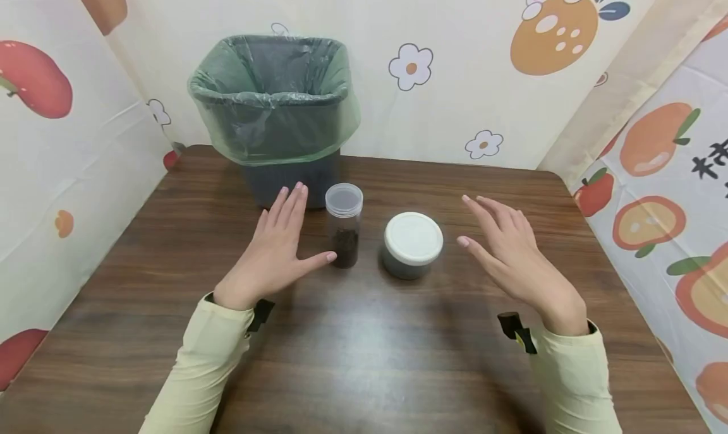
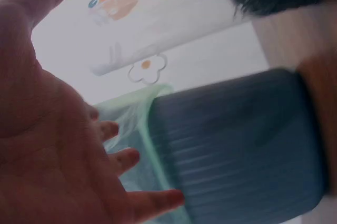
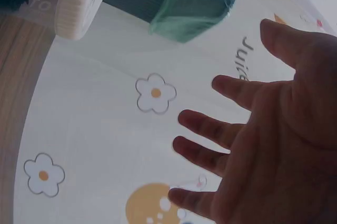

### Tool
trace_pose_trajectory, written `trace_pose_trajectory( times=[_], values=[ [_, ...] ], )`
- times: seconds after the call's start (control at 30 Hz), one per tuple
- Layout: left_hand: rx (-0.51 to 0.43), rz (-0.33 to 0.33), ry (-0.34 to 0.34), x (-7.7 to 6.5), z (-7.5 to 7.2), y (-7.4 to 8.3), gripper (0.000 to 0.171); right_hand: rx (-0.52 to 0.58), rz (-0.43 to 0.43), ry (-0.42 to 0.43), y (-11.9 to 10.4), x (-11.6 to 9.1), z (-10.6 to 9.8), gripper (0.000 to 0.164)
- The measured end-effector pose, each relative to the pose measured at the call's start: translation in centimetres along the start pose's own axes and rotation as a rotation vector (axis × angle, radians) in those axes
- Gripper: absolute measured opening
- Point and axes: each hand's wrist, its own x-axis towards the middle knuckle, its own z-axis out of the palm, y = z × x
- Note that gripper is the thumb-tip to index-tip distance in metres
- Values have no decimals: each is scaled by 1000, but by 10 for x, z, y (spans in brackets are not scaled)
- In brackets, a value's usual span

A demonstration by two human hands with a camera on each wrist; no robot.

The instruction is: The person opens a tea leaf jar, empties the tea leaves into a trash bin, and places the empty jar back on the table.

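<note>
A tall clear plastic jar [image 1: 344, 222] with a translucent lid stands upright on the table, dark shredded stuff filling its lower part. Beside it, to the right, sits a short round tub [image 1: 405, 266] with a white lid [image 1: 414, 237] and dark contents. My left hand [image 1: 275, 251] is left of the jar, fingers straight and thumb out towards its base; whether the thumb touches it I cannot tell. To the right of the tub my right hand [image 1: 514, 266] hovers apart from it, fingers spread. Both palms look bare in the wrist views.
Behind the jar stands a dark bin [image 1: 296, 175] lined with a thin green bag [image 1: 273, 127]. The brown wooden table [image 1: 364, 371] meets a printed cloth backdrop [image 1: 443, 105] at the back, with more printed cloth on both sides.
</note>
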Motion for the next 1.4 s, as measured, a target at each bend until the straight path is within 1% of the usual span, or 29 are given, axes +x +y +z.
trace_pose_trajectory(
  times=[0.2, 0.27, 0.47, 0.67, 0.73, 0.83, 0.9, 1.07, 1.13, 1.3, 1.4],
  values=[
    [-93, 77, 21, 7, 12, -2, 111, -43, -85, 2, -9, 22, 4, 60],
    [-138, 81, 25, 9, 17, -1, 113, -60, -116, 4, -12, 30, 6, 59],
    [-272, 35, 58, 15, 33, 0, 117, -105, -212, 31, -23, 53, 13, 57],
    [-408, -4, 74, 23, 44, 2, 120, -141, -303, 79, -34, 75, 20, 54],
    [-457, -5, 85, 27, 47, 3, 120, -160, -332, 91, -39, 83, 22, 54],
    [-542, 0, 115, 32, 51, 4, 121, -190, -367, 86, -47, 95, 26, 55],
    [-605, 9, 138, 34, 53, 6, 121, -205, -382, 73, -52, 102, 28, 55],
    [-734, -6, 163, 39, 58, 8, 119, -256, -428, 63, -63, 117, 37, 54],
    [-763, -20, 163, 41, 60, 9, 119, -281, -441, 61, -66, 122, 41, 53],
    [-819, -40, 149, 43, 63, 9, 117, -306, -442, 42, -74, 131, 49, 54],
    [-859, -35, 151, 44, 66, 9, 114, -322, -434, 26, -79, 135, 54, 57]
  ],
)
